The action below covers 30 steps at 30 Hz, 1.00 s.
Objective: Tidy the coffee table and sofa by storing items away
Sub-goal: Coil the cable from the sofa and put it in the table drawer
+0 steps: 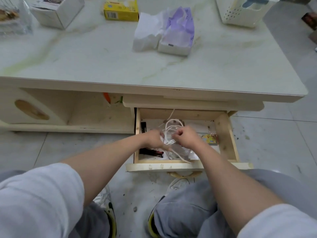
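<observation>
Both hands work together over the open pale wooden drawer [224, 134] pulled out from under the marbled white tabletop [120, 66]. The task's thing at this moment is a loose coil of white cable [171, 127], partly inside a crumpled clear plastic bag [178, 152], and it lies right between the two grips, above the near middle of the drawer.

The left hand [152, 140] comes in from the left with fingers curled round the left side of the coil and bag. The right hand [187, 137] comes in from the right, its grip pinching the cable from above, just beside the left hand. The two are almost touching, so neither is clearly nearer.

The coil's loops stand towards the far side of the hands, and one strand runs on to the drawer's far wall and up under the tabletop. Another strand trails towards the near right, over the drawer's front edge. The bundle's long axis therefore runs near to far, across the line between the hands.

To settle it in, I judge the bundle needs to go straight down, with both trailing ends gathered inside the drawer walls so the drawer can close.

Further back on the tabletop sit a purple and white tissue pack [176, 33] and a yellow cardboard box [121, 9].
</observation>
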Motion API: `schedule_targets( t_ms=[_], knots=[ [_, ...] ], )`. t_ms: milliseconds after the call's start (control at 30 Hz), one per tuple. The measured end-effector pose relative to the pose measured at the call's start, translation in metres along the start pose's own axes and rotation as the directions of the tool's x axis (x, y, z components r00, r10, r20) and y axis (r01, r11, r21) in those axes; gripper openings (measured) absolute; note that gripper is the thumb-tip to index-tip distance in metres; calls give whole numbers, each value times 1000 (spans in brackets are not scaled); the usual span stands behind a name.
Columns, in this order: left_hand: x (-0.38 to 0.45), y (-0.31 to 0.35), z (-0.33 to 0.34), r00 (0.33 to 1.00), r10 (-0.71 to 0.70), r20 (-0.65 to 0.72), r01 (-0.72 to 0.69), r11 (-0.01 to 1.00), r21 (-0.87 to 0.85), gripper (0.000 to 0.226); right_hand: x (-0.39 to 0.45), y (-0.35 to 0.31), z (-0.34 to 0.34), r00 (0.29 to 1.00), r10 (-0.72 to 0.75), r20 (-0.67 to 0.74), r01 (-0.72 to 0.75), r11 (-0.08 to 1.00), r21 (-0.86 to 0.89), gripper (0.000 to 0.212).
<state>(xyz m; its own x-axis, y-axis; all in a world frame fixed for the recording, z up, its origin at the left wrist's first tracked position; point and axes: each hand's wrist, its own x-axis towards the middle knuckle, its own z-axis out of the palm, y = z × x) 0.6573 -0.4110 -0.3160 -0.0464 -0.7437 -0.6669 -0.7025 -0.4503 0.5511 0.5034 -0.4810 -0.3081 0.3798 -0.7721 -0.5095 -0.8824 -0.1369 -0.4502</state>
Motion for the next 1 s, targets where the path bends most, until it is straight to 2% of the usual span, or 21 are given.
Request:
schedule_targets(
  t_ms=[67,133,200,267,333,400,467,533,567,633,700,733,767,800,867,900,967,1000],
  knots=[
    [2,-2,-4,997,-24,-68,22,999,-36,80,8,9,-3,981,160,-109,-167,985,-53,21],
    [3,-3,-6,994,-54,-92,50,998,-45,79,11,17,-8,942,297,-157,-314,945,-91,22],
    [3,-1,-4,994,-96,-42,96,995,-10,75,11,23,-10,919,376,-118,-386,919,-79,30],
    [7,-1,0,989,-148,-3,148,985,93,68,6,19,-6,930,365,-47,-368,929,-49,25],
    [8,-2,3,985,-170,-18,171,974,151,61,8,16,0,940,337,44,-340,930,141,24],
    [7,-3,5,991,-131,-26,134,972,193,48,11,14,0,942,330,61,-331,882,335,28],
    [3,-2,7,996,-76,-53,86,966,245,39,7,15,-5,933,352,-74,-307,887,344,27],
    [0,-2,8,995,-45,-89,68,957,281,39,1,17,-13,860,394,-325,-289,900,327,24],
    [-1,-2,7,994,-36,-102,64,954,293,43,-2,14,-17,822,407,-399,-262,891,370,22],
    [-7,4,-1,994,-24,-106,52,961,271,51,-2,6,-24,812,401,-423,-182,864,470,22],
    [-13,11,-16,998,9,-67,5,977,215,51,2,-4,-32,880,343,-329,-143,850,506,21],
    [-20,16,-21,1000,26,3,-26,977,212,53,-3,-7,-38,935,275,-224,-145,874,464,20],
    [-26,20,-24,995,21,101,-45,970,239,58,-8,-11,-43,980,183,-74,-139,905,402,17],
    [-37,25,-21,979,-4,202,-58,952,301,62,-20,-14,-48,990,97,107,-127,935,331,14],
    [-53,27,-5,949,-48,312,-101,890,444,66,-37,-16,-50,914,44,403,-124,977,176,15],
    [-59,25,4,949,-39,312,-127,860,493,66,-46,-17,-48,873,71,483,-118,991,69,18],
    [-64,17,18,970,54,236,-176,825,536,61,-59,-16,-41,820,154,552,-65,982,-178,25],
    [-70,14,20,977,113,179,-194,816,545,56,-66,-18,-38,819,160,551,17,953,-302,33]
  ],
)
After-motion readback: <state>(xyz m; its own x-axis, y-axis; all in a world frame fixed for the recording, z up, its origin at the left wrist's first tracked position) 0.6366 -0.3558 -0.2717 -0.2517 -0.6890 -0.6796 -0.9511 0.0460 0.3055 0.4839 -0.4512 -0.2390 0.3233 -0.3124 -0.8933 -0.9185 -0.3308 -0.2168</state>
